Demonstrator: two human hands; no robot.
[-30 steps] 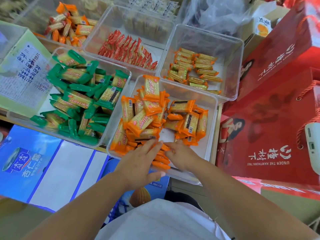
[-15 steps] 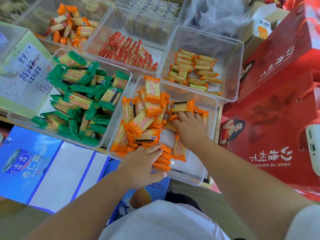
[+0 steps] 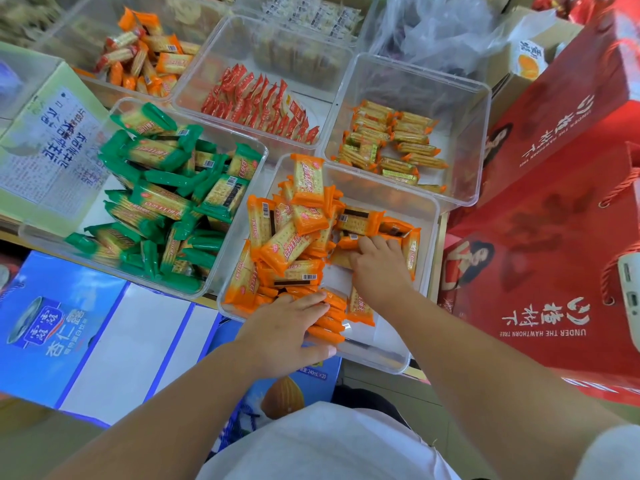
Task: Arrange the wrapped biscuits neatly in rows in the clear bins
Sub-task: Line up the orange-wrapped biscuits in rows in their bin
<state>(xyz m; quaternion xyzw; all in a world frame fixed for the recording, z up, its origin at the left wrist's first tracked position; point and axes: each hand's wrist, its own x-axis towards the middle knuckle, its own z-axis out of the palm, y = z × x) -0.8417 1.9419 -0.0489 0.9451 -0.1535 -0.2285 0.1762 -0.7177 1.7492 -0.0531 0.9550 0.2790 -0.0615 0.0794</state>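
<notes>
A clear bin (image 3: 430,216) in front of me holds a loose heap of orange wrapped biscuits (image 3: 287,244). A short row of orange packets (image 3: 330,323) stands on edge at its near wall. My left hand (image 3: 285,329) rests with straight fingers on the left end of that row, the thumb outside the bin's front wall. My right hand (image 3: 379,268) reaches into the right part of the bin. Its fingers curl over an orange packet (image 3: 349,242) in the smaller pile there. One more packet (image 3: 360,304) stands beside the row, below my right wrist.
To the left stands a bin of green packets (image 3: 166,202). Behind are bins of red packets (image 3: 263,98), gold packets (image 3: 391,143) and mixed orange packets (image 3: 145,57). Red gift bags (image 3: 554,202) crowd the right side. Blue cartons (image 3: 69,334) lie below left.
My right hand left the front row and moved up to the pile at the bin's right, where it now grips a packet. My left hand stayed on the row.
</notes>
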